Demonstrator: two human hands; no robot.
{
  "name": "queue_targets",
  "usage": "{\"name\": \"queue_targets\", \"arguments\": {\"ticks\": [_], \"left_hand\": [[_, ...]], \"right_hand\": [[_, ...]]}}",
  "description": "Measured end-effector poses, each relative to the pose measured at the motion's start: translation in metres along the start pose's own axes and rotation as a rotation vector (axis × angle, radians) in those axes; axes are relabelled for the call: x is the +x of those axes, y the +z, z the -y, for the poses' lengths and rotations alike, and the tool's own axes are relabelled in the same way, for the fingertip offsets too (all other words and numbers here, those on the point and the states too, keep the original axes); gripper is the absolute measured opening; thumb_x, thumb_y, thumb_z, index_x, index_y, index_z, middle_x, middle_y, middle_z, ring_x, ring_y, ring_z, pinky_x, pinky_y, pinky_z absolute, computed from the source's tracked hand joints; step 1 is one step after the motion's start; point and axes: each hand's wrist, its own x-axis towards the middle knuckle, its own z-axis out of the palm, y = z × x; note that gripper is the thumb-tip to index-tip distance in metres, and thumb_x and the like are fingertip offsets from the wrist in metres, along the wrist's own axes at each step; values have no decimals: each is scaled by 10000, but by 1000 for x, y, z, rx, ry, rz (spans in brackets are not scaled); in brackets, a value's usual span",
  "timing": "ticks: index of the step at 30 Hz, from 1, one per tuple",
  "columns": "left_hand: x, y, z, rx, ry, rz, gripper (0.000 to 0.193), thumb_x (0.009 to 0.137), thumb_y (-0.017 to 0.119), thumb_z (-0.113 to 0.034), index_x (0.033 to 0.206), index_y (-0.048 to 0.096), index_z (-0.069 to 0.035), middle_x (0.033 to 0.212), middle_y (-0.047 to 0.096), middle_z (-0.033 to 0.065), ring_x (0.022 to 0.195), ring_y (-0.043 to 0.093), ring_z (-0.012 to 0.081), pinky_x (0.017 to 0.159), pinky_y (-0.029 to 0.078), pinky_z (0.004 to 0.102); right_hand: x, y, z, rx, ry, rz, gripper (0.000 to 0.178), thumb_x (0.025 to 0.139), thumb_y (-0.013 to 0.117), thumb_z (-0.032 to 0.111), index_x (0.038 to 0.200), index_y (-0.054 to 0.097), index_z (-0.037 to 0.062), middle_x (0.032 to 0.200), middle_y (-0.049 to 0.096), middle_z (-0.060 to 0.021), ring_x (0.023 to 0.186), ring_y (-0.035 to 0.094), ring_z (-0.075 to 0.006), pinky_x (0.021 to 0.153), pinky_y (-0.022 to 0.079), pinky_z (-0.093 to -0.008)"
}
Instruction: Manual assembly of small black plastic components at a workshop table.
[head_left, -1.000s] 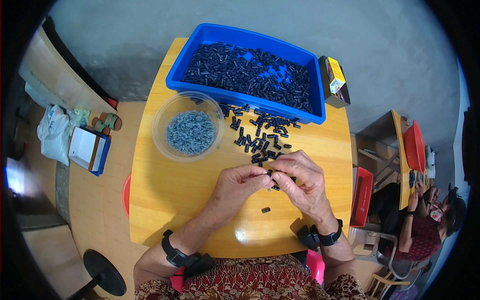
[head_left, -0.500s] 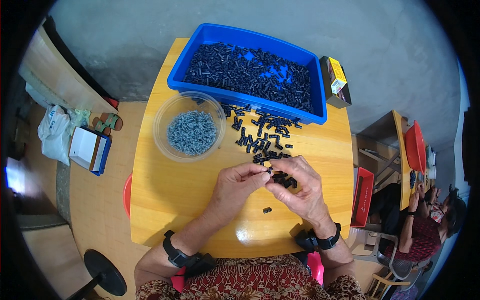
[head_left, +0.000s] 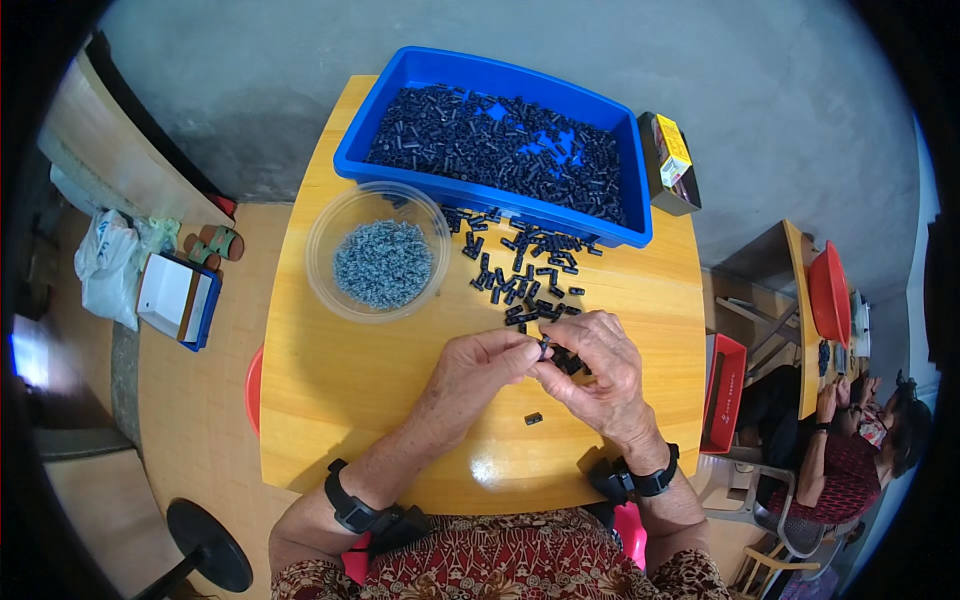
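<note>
My left hand and my right hand meet over the middle of the table, fingertips pinched on a small black plastic part, mostly hidden by the fingers. Just beyond them lies a loose spread of small black cylindrical parts, some of it partly under my right hand. A single black part rests apart, nearer to me. Left of the spread stands a clear round tub holding many small silvery metal pieces, seemingly screws. Behind is a blue bin with a heap of black parts.
A dark box with a yellow carton stands right of the bin on the wooden table. Red crates are beyond the right edge. Another person sits at a table farther right. A round black stand is at lower left.
The fingers have shifted slightly around the small black part, which now shows a little lower between the fingertips. Everything else on the table stays in place.
</note>
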Motion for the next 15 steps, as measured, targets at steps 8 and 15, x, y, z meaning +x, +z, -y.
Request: {"name": "queue_targets", "arguments": {"ticks": [8, 15], "left_hand": [[1, -3, 5, -17, -3, 29, 222, 946, 632, -189, 1045, 694, -1, 1000, 702, 64, 920, 620, 106, 870, 469, 263], [1, 0, 1, -30, -4, 15, 230, 951, 623, -192, 1041, 692, 8, 986, 701, 68, 922, 623, 113, 876, 471, 268]], "right_hand": [[1, -3, 0, -49, -39, 35, 367, 717, 817, 154, 1027, 664, 31, 948, 668, -83, 848, 613, -236, 784, 480, -367], [1, -5, 2, 17, 4, 23, 373, 710, 815, 139, 1037, 670, 35, 974, 672, -86, 874, 624, -240, 789, 480, -367]]}}
